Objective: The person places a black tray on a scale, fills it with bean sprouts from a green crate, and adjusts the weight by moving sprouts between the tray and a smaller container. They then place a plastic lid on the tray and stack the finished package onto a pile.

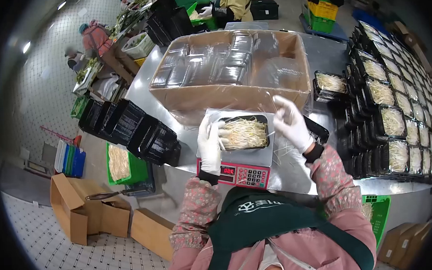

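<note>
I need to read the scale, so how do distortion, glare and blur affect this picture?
Head view: heavy fisheye bowing, dark vignetted corners; glare on the steel table and the clear film in the cardboard box; the scale display is too small and soft to read; the right hand looks slightly blurred.

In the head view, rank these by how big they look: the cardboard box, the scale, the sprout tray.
Largest to smallest:
1. cardboard box
2. scale
3. sprout tray
The box sits farther from the camera yet looks clearly biggest.
</note>
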A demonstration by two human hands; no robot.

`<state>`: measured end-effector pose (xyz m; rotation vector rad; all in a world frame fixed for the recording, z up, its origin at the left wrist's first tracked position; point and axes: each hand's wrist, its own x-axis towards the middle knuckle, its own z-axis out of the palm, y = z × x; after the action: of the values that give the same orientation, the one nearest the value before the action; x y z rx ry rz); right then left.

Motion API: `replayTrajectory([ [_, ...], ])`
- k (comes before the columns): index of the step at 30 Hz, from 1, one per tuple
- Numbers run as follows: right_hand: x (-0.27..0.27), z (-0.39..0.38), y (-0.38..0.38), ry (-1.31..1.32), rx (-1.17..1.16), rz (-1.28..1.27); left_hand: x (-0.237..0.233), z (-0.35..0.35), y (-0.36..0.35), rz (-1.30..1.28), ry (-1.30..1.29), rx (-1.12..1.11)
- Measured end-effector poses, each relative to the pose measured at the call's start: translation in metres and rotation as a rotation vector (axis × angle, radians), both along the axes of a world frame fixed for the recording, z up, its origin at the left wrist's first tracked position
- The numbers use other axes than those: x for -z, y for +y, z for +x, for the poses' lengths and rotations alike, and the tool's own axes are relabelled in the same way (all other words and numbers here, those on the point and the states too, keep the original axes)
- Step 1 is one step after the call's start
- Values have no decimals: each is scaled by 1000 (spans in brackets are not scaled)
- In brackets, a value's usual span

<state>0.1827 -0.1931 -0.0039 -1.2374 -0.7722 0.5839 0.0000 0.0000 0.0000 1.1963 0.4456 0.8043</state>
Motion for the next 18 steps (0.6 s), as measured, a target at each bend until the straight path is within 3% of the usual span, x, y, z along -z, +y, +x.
replayTrajectory([
  [1,11,-7,-1,33,-7,0,4,7,6,32,61,-26],
  [4,36,-16,-11,-298,149,-291,28,6,18,246,309,41],
  [6,75,0,9,-574,326,-276,51,21,34,442,403,-15],
  [9,66,1,37,-730,315,-757,78,40,67,763,592,-237],
  [11,69,4,54,-722,264,-875,81,41,78,862,818,-226],
  [12,45,0,55,-615,206,-958,95,40,86,659,650,-98],
  [14,73,8,50,-471,220,-723,117,32,97,314,382,129],
  [15,98,13,49,-398,226,-606,116,28,93,300,333,143],
  [16,100,10,55,-49,176,-367,110,22,89,118,355,192],
  [17,102,7,49,82,191,-282,104,18,84,-63,374,241],
  [18,114,9,52,41,217,-271,108,16,83,-128,344,240],
])
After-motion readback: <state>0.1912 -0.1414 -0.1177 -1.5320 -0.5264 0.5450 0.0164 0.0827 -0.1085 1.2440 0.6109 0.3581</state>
